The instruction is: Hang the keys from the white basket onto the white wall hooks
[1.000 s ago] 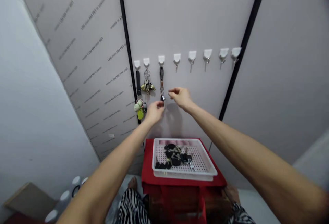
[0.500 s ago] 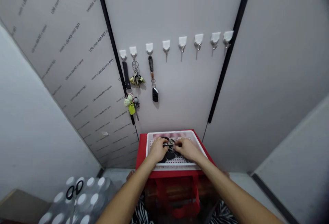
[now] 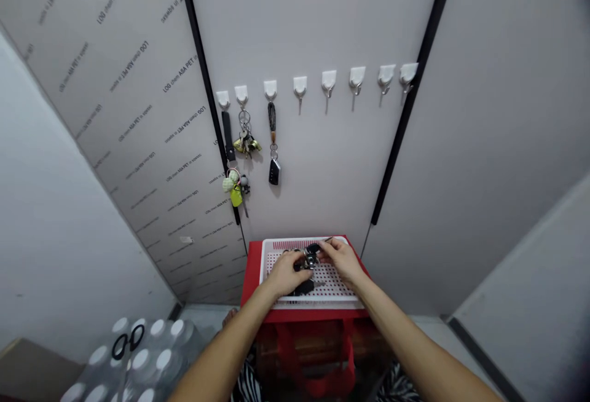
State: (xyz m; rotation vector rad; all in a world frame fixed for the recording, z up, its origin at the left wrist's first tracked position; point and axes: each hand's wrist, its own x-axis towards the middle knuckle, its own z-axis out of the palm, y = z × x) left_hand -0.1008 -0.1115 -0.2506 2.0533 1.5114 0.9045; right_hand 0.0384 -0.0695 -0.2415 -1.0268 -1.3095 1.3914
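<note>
A white plastic basket (image 3: 318, 299) with a perforated bottom sits in front of me. My left hand (image 3: 286, 273) is closed over the left part of a bunch of keys (image 3: 311, 259), thumb toward the middle. From the right, my right hand (image 3: 341, 260) pinches the bunch near a black key head (image 3: 313, 248). The fingers hide much of the bunch. Below them, a black fob (image 3: 304, 287) and a silver key (image 3: 319, 283) lie on the basket floor.
White hooks line the wall panel; the left three carry a black strap keychain (image 3: 228, 137), a brass key bunch (image 3: 246, 142) and a car key (image 3: 274, 171). The basket rests on a red bag (image 3: 251, 273). Scissors (image 3: 128, 342) lie on bottles (image 3: 163, 359) at lower left.
My right hand has shifted slightly right and up. The keys between my hands have moved apart from the black fob, and more of the basket's right floor shows.
</note>
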